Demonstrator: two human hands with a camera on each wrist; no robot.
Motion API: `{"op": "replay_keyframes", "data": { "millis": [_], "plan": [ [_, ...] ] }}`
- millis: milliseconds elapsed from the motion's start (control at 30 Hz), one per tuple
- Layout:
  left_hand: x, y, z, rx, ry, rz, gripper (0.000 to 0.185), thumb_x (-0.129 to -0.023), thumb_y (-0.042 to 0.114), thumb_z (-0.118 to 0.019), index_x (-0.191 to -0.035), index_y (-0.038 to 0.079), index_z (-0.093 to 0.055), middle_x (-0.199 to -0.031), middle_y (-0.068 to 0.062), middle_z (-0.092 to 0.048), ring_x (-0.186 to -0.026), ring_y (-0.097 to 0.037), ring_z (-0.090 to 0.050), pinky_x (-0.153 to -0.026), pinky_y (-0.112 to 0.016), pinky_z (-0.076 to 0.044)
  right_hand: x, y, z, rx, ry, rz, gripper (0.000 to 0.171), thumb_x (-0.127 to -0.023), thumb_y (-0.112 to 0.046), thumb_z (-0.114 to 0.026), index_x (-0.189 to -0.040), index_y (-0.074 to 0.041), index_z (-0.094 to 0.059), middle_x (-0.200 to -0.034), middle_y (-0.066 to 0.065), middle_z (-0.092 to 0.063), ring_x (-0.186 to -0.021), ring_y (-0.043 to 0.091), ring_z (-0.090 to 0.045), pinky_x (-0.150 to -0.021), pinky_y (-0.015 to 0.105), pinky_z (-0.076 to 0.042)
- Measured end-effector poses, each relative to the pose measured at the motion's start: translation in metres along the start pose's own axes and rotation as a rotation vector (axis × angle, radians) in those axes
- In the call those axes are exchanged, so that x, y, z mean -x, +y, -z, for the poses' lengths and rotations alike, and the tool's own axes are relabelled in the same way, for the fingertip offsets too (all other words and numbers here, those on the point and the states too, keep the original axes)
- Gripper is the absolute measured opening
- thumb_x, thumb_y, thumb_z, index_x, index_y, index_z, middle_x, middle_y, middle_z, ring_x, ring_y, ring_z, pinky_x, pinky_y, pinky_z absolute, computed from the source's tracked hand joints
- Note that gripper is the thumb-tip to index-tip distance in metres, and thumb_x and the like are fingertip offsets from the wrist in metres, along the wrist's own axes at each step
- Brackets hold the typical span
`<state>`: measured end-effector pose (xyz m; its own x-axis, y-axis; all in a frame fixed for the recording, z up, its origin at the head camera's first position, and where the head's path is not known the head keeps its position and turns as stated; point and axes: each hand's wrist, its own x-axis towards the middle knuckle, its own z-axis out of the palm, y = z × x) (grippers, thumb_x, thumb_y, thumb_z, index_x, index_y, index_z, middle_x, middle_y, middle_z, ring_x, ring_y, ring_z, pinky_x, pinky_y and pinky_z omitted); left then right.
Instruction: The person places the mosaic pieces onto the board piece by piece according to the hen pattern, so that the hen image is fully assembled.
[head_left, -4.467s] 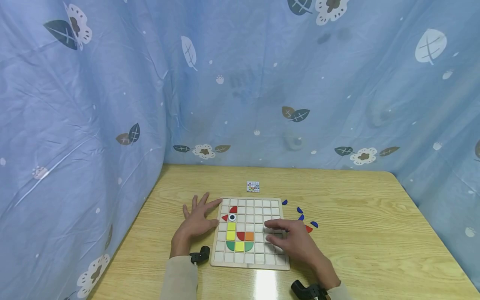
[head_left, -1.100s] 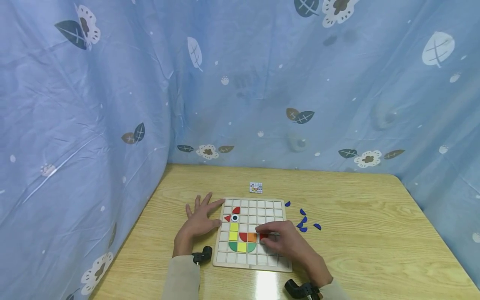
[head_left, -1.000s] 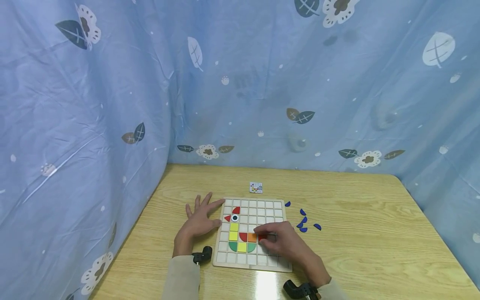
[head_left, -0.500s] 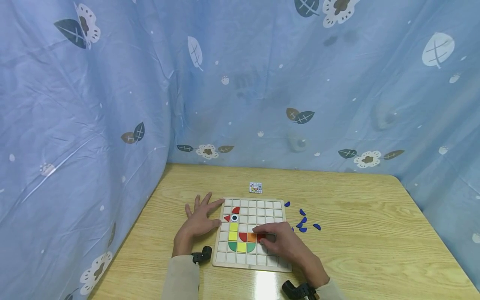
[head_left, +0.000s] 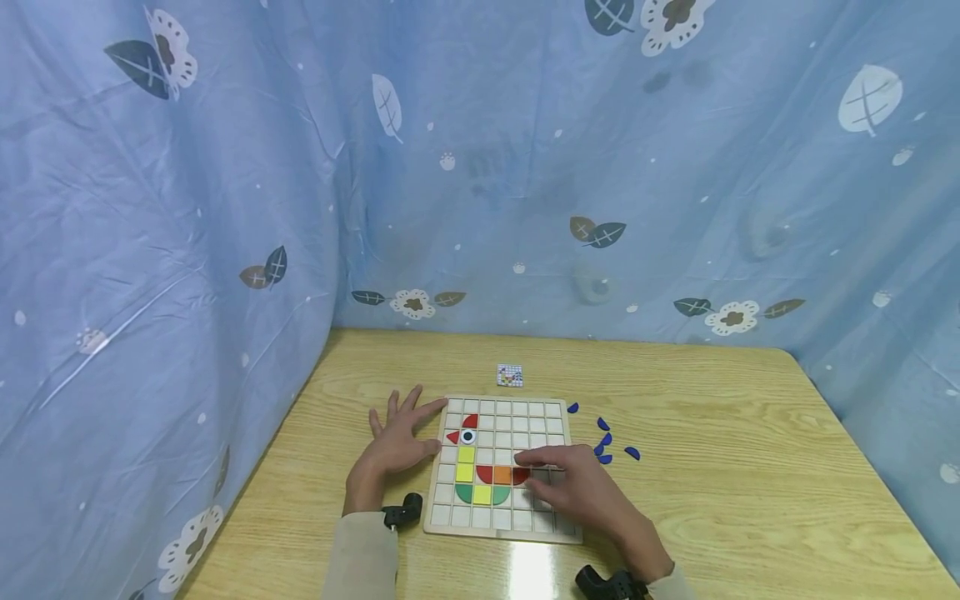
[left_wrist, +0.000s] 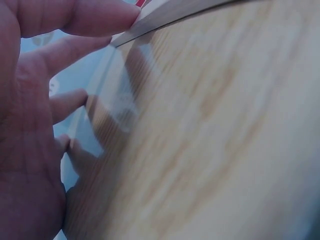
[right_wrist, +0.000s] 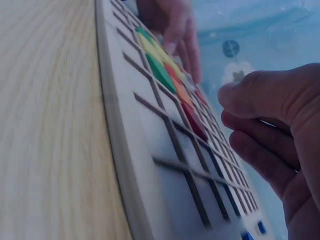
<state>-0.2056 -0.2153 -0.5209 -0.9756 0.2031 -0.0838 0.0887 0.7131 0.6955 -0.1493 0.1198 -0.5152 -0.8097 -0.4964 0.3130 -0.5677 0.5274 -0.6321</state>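
A wooden grid board [head_left: 457,518] lies on the table. My left hand [head_left: 393,446] is at its left side, fingers spread, with thumb and forefinger touching its edge. In the left wrist view the thumb and fingertips [left_wrist: 127,22] meet the board's rim. My right hand [head_left: 581,483] hovers over the board's right half, thumb and forefinger parted with nothing between them. Just left of its fingertips lies a dark red quarter-circle tile [head_left: 520,476], beside an orange square tile [head_left: 502,475]. The right wrist view shows that red tile [right_wrist: 194,120] in a cell, apart from the hand.
More tiles form a bird shape: yellow squares [head_left: 465,472], green quarter-circles [head_left: 500,495], a red triangle [head_left: 453,437] and a round eye tile [head_left: 468,437]. Several blue half-circle tiles [head_left: 632,453] lie right of the board. A small printed card [head_left: 510,376] lies behind it.
The red tile, earlier on the table right of the board, now lies right of the orange square. My right hand has let go of it and drawn slightly right. The left hand stays put.
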Motion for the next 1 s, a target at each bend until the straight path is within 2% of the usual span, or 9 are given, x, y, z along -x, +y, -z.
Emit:
{"op": "replay_keyframes", "data": {
  "millis": [167, 333, 533, 667, 867, 1000],
  "plan": [
    [0.001, 0.0, 0.0, -0.003, -0.002, -0.001, 0.075, -0.089, 0.016, -0.078, -0.161, 0.027, -0.058, -0.184, -0.017, -0.018, -0.169, -0.051, 0.009, -0.124, -0.078, 0.021, 0.023, 0.008, 0.017, -0.011, 0.053, -0.039, 0.034, -0.09, -0.008, -0.087, -0.123, -0.016, -0.084, -0.12, -0.01, -0.083, -0.116, 0.014, -0.078, -0.098, 0.035, -0.064],
    [0.001, 0.0, 0.001, -0.014, -0.005, 0.006, 0.075, -0.09, 0.017, -0.077, -0.162, 0.027, -0.057, -0.184, -0.017, -0.017, -0.169, -0.051, 0.009, -0.123, -0.079, 0.021, 0.052, 0.016, 0.036, -0.02, 0.121, -0.122, 0.035, -0.088, -0.008, -0.09, -0.121, -0.019, -0.084, -0.12, -0.013, -0.082, -0.117, 0.009, -0.077, -0.098, 0.029, -0.063],
    [0.0, 0.0, 0.003, -0.017, -0.006, 0.005, 0.075, -0.09, 0.016, -0.076, -0.162, 0.027, -0.057, -0.184, -0.018, -0.016, -0.168, -0.053, 0.01, -0.123, -0.079, 0.022, 0.081, 0.021, 0.052, 0.043, 0.201, -0.174, 0.036, -0.084, -0.008, -0.093, -0.118, -0.019, -0.085, -0.116, -0.015, -0.083, -0.113, 0.003, -0.076, -0.098, 0.01, -0.054],
    [0.0, 0.001, 0.004, -0.011, -0.008, -0.002, 0.075, -0.09, 0.017, -0.075, -0.163, 0.026, -0.056, -0.184, -0.018, -0.015, -0.168, -0.053, 0.01, -0.123, -0.079, 0.023, 0.095, 0.022, 0.055, 0.064, 0.226, -0.179, 0.036, -0.082, -0.009, -0.094, -0.116, -0.019, -0.086, -0.114, -0.013, -0.084, -0.111, 0.001, -0.077, -0.095, 0.002, -0.048],
    [0.001, 0.001, 0.002, -0.003, -0.002, -0.01, 0.075, -0.089, 0.017, -0.075, -0.162, 0.025, -0.057, -0.183, -0.02, -0.016, -0.168, -0.055, 0.009, -0.122, -0.08, 0.022, 0.107, 0.021, 0.05, 0.038, 0.208, -0.204, 0.033, -0.083, -0.01, -0.094, -0.113, -0.022, -0.086, -0.113, -0.012, -0.084, -0.109, -0.002, -0.075, -0.093, 0.002, -0.05],
    [0.001, 0.001, 0.002, -0.001, -0.005, -0.011, 0.076, -0.089, 0.016, -0.076, -0.161, 0.024, -0.057, -0.183, -0.02, -0.017, -0.168, -0.054, 0.01, -0.122, -0.08, 0.022, 0.109, 0.02, 0.044, 0.052, 0.206, -0.164, 0.035, -0.081, -0.005, -0.093, -0.111, -0.022, -0.086, -0.11, -0.01, -0.085, -0.105, -0.001, -0.076, -0.092, 0.003, -0.05]
  ]
}}
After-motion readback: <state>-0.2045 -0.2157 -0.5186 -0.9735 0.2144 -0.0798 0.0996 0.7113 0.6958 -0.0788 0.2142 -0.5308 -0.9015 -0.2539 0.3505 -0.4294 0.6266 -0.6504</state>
